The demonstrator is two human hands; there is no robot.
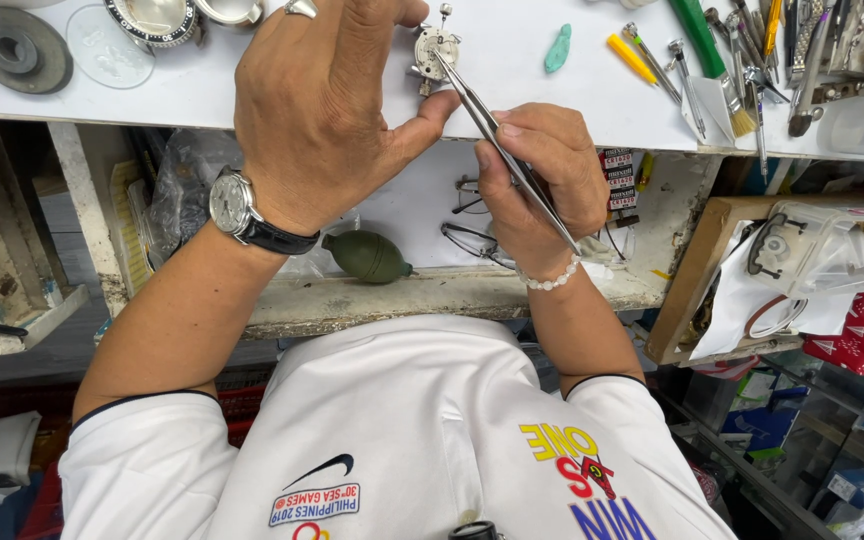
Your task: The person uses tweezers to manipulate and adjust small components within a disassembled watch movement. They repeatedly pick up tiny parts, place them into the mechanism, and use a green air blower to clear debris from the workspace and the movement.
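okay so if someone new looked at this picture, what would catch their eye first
Most likely the two hands at top centre: the left hand steadies a small round watch movement on the white bench, while the right hand points steel tweezers at it. Next, the wristwatch on the left wrist and the green rubber blower on the shelf below. A clutter of tools fills the bench's upper right.

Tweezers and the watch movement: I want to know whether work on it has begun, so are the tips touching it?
Touching. In the head view, the tweezers in the right hand end with their tips on the watch movement, no gap visible, while the left hand steadies it.
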